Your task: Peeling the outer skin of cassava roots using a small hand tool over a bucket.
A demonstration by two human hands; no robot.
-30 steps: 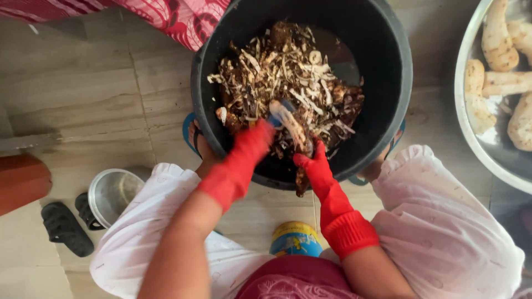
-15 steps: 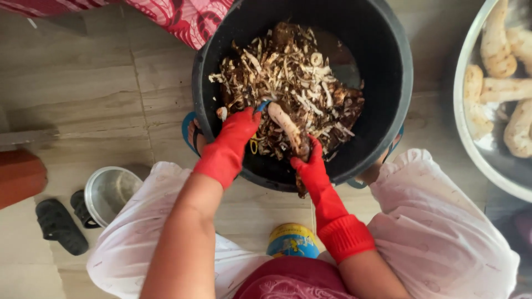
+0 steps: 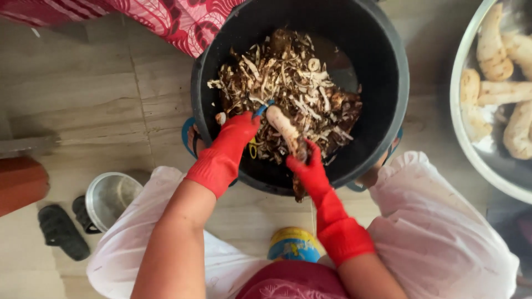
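Left hand in a red rubber glove grips a blue-handled peeler, blade end against the top of a pale cassava root; right hand, also gloved, is clenched round the root's lower, still-brown end. Root sits tilted over the near inside of the black bucket, just above the heap of peelings. Risks as I judge them: peeled flesh looks slick, so w/ wet gloves the root could twist or slip out & drop into the peelings, dirtying it. Peeler works close to the right fingers, so a skid along the root could nick the glove. Bucket is wedged btwn the knees w/ weight near its front rim; hard pressure may tip it. Steel basin w/ peeled roots is off to the right, well apart; small steel pot & sandal by the left knee.
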